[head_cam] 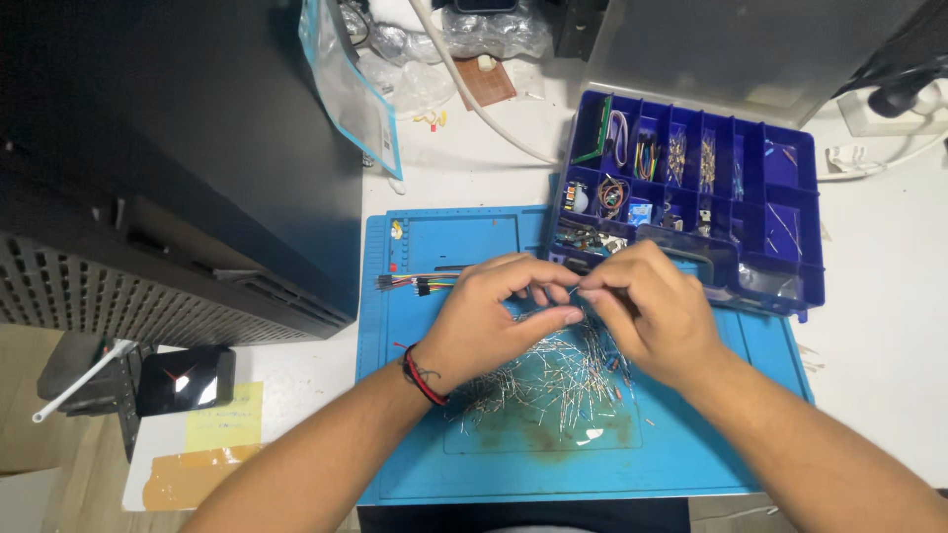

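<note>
Head view: both hands (583, 311) pinching, seemingly, one thin wire lead (576, 290).

A loose heap of thin, silvery wire-legged components (553, 380) lies spread across the middle of the blue mat, legs pointing every way. One slim piece (576, 291) from it is raised just above the heap, held level, too small to make out further.

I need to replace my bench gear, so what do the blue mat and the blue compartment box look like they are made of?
The blue mat looks like matte silicone or rubber: dull surface, moulded recesses, brownish stains. The compartment box looks like hard glossy plastic, with thin rigid dividers catching light. Both hands, left hand and right hand, pinch thin wire-like metal leads.
</note>
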